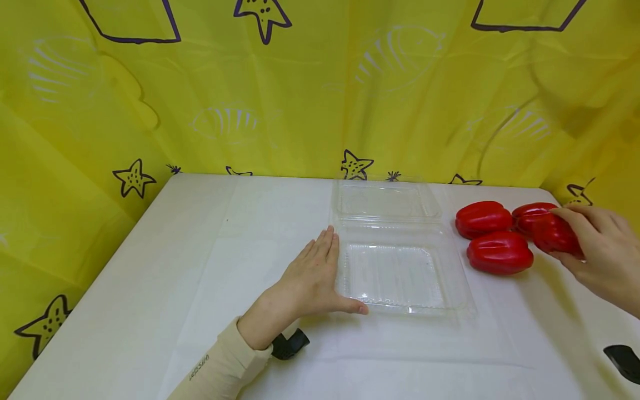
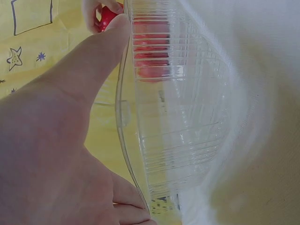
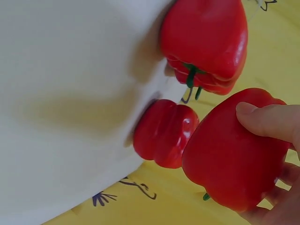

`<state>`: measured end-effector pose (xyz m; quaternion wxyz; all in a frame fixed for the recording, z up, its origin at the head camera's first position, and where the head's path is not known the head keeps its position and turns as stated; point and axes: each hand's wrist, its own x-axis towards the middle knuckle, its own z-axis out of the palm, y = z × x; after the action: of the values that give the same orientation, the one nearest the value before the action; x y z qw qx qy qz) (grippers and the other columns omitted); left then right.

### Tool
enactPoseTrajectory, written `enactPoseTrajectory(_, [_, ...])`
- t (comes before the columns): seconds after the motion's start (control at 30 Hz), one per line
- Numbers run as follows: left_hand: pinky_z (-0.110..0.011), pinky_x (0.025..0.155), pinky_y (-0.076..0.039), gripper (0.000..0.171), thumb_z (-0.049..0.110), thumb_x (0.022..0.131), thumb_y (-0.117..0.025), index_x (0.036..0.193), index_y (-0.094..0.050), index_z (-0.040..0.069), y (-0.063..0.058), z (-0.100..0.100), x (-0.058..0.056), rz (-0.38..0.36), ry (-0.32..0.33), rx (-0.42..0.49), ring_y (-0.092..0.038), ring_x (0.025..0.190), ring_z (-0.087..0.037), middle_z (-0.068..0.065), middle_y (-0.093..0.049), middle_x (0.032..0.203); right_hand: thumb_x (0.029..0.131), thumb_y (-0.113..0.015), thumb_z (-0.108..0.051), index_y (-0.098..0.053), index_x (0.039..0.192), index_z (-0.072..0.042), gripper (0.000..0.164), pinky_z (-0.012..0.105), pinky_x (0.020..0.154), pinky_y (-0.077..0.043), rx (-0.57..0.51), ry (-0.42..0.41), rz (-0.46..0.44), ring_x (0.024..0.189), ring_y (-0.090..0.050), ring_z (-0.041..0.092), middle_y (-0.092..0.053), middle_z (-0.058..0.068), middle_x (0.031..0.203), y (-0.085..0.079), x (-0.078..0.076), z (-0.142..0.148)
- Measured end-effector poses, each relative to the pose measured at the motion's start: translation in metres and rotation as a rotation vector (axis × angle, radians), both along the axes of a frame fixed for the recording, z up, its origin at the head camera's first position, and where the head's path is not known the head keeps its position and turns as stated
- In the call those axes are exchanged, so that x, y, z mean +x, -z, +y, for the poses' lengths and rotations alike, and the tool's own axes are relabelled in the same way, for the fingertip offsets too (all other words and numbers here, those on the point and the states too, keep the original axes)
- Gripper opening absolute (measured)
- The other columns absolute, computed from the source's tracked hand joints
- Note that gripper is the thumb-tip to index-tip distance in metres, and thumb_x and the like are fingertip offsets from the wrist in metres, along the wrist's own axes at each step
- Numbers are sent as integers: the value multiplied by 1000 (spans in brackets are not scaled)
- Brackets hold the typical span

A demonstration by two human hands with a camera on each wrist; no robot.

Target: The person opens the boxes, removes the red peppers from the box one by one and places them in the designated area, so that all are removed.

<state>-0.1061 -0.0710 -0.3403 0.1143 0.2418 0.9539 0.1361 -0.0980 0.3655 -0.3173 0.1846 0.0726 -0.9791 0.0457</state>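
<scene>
A clear plastic hinged box point(image 1: 395, 275) lies with its lid point(image 1: 385, 201) folded back toward the curtain. Along the box's left edge rests my left hand point(image 1: 312, 278), fingers straight and thumb spread along the near rim; the left wrist view shows that thumb point(image 2: 101, 51) against the rim. At the right, my right hand point(image 1: 602, 253) grips a red bell pepper point(image 1: 555, 234); in the right wrist view the held pepper point(image 3: 234, 152) sits between thumb and fingers. Beside it on the table are more red bell peppers, one at the front point(image 1: 500, 253), one behind it point(image 1: 482, 219) and one partly hidden point(image 1: 531, 214).
A white cloth covers the table point(image 1: 165, 266). Behind it and at both sides hangs a yellow curtain point(image 1: 300, 100) with starfish and fish drawings. A black strap piece point(image 1: 290, 344) shows by my left wrist, and another black piece point(image 1: 622, 362) at the right edge.
</scene>
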Motion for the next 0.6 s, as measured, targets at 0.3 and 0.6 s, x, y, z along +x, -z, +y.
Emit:
enactPoseTrajectory(0.3, [-44, 126, -15, 138, 82, 66, -69, 157, -9, -3, 0, 0, 0, 7, 1, -9, -5, 156, -27, -17, -2, 167, 66, -81, 11, -45, 127, 9, 72, 76, 89, -36, 3, 28, -58, 115, -28, 58, -36, 39, 127, 10, -3, 12])
enactPoseTrajectory(0.6, [-43, 127, -15, 137, 81, 67, -69, 157, -8, -3, 0, 1, 0, 3, 4, -9, -5, 156, -27, -17, -1, 167, 64, -82, 11, -45, 127, 7, 73, 79, 86, -36, 37, 19, -147, 112, -27, 59, -37, 39, 125, 25, -9, 23])
